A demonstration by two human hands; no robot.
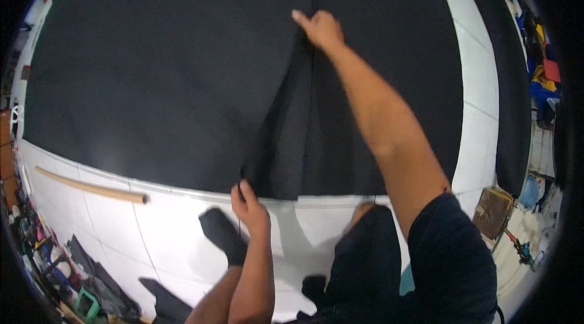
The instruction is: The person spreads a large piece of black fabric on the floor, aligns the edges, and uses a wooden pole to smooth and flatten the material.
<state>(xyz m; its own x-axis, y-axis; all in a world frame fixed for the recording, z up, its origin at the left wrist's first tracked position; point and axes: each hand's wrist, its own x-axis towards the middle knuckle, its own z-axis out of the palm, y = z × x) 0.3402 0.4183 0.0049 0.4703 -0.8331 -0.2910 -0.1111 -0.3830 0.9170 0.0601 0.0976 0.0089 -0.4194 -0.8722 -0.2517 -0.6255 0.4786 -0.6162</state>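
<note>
A wide black sheet of fabric (158, 74) lies spread out in front of me, and its lower right corner edge is lifted. My left hand (248, 207) pinches that edge near the front, close to my feet. Further up the same edge, my right hand (323, 31) is closed on the fabric, its thumb pointing left. Between the two hands the edge runs as a raised, slanting fold. Under and to the right of it lies more black fabric (395, 93). My right fingertips are partly hidden by the hand itself.
White tiled floor (164, 239) shows around the fabric. A brown cardboard tube (91, 189) lies at the front left. A long black strip (511, 93) runs down the right side. Mixed clutter (79, 275) sits at the lower left, and a brown flat item (494, 211) at the lower right.
</note>
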